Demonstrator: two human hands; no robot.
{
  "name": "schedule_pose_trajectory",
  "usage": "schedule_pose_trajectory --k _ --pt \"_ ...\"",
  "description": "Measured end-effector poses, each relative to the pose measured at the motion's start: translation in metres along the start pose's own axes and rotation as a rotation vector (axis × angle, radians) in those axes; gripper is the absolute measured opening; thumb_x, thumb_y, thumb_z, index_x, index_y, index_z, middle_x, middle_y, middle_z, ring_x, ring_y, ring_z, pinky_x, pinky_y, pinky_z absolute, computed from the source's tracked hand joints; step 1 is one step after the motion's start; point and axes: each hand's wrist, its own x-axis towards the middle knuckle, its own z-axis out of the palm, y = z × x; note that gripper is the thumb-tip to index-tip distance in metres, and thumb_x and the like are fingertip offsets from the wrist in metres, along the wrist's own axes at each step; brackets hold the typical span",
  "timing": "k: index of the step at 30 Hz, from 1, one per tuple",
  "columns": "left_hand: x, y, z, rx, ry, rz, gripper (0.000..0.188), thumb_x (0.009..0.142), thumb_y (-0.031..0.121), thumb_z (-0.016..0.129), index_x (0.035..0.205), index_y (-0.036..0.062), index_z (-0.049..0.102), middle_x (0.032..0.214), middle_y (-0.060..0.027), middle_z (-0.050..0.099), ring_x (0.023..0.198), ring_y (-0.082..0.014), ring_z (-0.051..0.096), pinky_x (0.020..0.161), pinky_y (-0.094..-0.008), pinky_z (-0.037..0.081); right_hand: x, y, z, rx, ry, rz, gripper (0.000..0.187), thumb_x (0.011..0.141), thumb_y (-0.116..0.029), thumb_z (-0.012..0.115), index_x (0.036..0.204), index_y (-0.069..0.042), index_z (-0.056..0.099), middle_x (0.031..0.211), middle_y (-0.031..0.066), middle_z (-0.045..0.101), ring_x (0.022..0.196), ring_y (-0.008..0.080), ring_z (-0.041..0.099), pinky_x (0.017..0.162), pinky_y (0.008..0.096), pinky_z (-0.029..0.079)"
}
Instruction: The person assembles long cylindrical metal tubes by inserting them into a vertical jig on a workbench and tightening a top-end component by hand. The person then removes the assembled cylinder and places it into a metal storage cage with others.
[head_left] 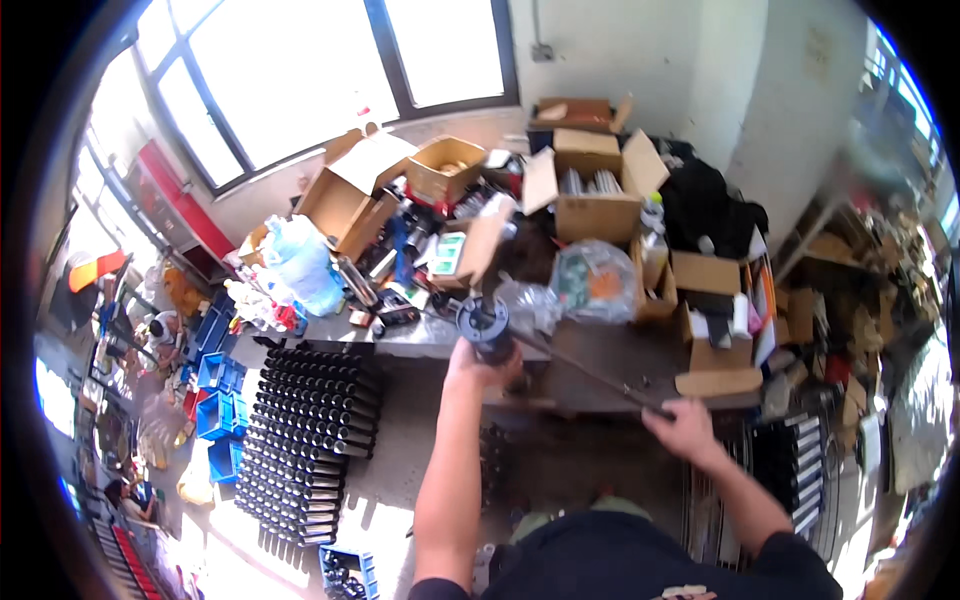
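Note:
My left hand (476, 370) is wrapped round a dark cylinder (493, 347) at the front edge of the bench. On top of the cylinder sits a grey ring-shaped metal head (482, 318) with an opening in it. From beside this head a long thin metal bar (595, 375) slants down to the right. My right hand (684, 430) is closed round the bar's far end. Whether the bar is joined to the ring-shaped head, I cannot tell. The cylinder's lower part is hidden by my fingers.
Open cardboard boxes (598, 215), a clear plastic bag (594, 282) and loose parts crowd the bench (590, 350). Rows of black tubes (310, 430) stand on the floor at left, near blue crates (222, 415). More tubes (803, 470) are racked at right. Other people are at the far left.

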Motion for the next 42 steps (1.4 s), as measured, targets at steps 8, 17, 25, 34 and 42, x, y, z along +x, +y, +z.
schedule_pose_trajectory --k 8,17,25,34,42 --pt "-0.036 -0.066 -0.018 0.097 -0.284 0.294 0.04 0.084 0.03 0.071 0.107 0.0002 0.059 0.115 -0.0234 0.053 0.102 -0.0341 0.058 0.087 -0.0441 0.058 0.046 0.16 -0.044 -0.259 0.372 -0.075 0.026 0.072 -0.021 0.079 0.063 -0.006 0.061 0.06 0.0158 0.057 0.058 0.0375 0.06 0.051 0.0431 0.042" --pt "-0.108 -0.146 -0.07 0.414 -0.787 0.512 0.074 0.088 0.05 0.064 0.137 -0.0017 0.042 0.118 -0.0153 0.053 0.088 -0.0245 0.061 0.069 -0.04 0.057 -0.167 0.169 0.221 0.511 0.033 0.757 0.044 0.091 -0.043 0.072 0.074 -0.002 0.067 0.058 -0.0049 0.05 0.056 0.0074 0.043 0.05 0.0298 0.034" --pt "-0.123 -0.155 -0.049 0.538 -0.868 0.555 0.077 0.087 0.063 0.059 0.128 -0.0007 0.049 0.119 -0.0112 0.053 0.083 -0.0217 0.061 0.065 -0.0371 0.054 -0.073 0.191 0.301 0.679 0.033 0.974 0.037 0.086 -0.037 0.072 0.083 -0.001 0.065 0.058 0.0023 0.053 0.049 0.016 0.049 0.047 0.0361 0.038" --pt "-0.129 -0.134 -0.078 0.644 -0.553 0.868 0.09 0.093 0.078 0.03 0.147 0.0069 0.036 0.108 -0.0126 0.063 0.093 -0.0283 0.067 0.078 -0.0435 0.058 -0.03 0.196 0.315 0.944 0.071 0.782 0.026 0.087 -0.032 0.07 0.085 -0.008 0.061 0.072 0.0015 0.056 0.07 0.0154 0.056 0.058 0.034 0.045" --pt "-0.08 -0.097 -0.133 0.663 -0.273 0.582 0.068 0.1 0.068 0.032 0.118 0.0048 0.051 0.084 -0.0164 0.066 0.065 -0.0289 0.069 0.057 -0.043 0.06 -0.142 0.24 0.33 0.506 0.129 0.903 0.048 0.08 -0.035 0.075 0.114 -0.005 0.061 0.098 0.0091 0.062 0.081 0.0212 0.059 0.062 0.0356 0.05"
